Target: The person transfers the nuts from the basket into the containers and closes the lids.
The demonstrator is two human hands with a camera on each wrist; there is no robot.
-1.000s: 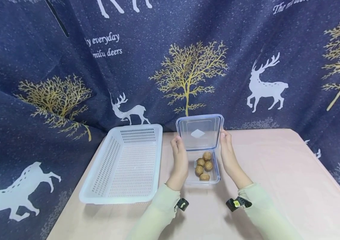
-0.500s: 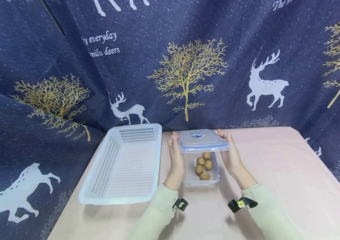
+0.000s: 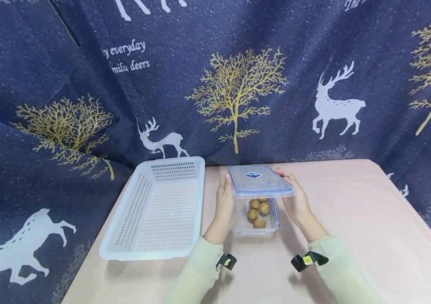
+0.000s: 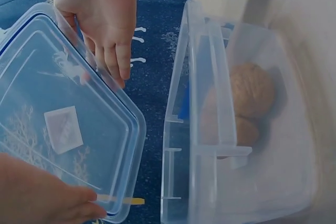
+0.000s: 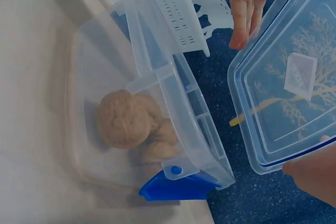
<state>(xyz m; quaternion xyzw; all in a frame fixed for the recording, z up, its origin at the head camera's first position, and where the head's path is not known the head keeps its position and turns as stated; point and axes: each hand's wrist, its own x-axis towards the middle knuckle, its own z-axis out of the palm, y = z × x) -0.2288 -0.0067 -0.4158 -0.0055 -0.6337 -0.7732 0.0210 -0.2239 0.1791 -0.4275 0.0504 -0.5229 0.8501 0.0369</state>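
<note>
Between both hands a clear plastic lid [image 3: 262,181] with a blue seal is held by its side edges, above the clear food container [image 3: 255,232]. My left hand [image 3: 224,207] grips the lid's left edge and my right hand [image 3: 296,198] grips its right edge. Several walnuts [image 3: 264,208] lie inside the container; the lid hides part of the rear one in the head view. Both wrist views show the lid [image 4: 79,124] apart from the container's rim. A blue latch [image 5: 178,186] hangs on the container's side in the right wrist view.
A white perforated plastic basket [image 3: 201,198] stands left of the container on the pink-covered table [image 3: 352,219]. Behind the table hangs a dark blue cloth [image 3: 295,126] printed with deer and trees.
The lid has tipped from nearly upright to almost flat over the container, its front edge swinging down. Since half a second ago it has shifted slightly right and toward me, with both hands on it.
</note>
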